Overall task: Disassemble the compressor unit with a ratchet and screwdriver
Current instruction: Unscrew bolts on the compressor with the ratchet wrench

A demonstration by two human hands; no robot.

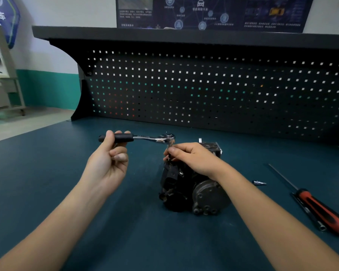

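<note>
Two hands are busied at the compressor unit point(190, 190), which is set on the green bench top point(47, 182). Left of the compressor, the black grip of the ratchet point(145, 137) is clasped by the left hand point(108, 163), with the tool held level and its head above the unit's top. The socket beneath that head is pinched by the right hand point(192, 159). Right of the compressor a small loose bit point(259, 182) is laid, and farther right a red-handled screwdriver point(317, 208).
</note>
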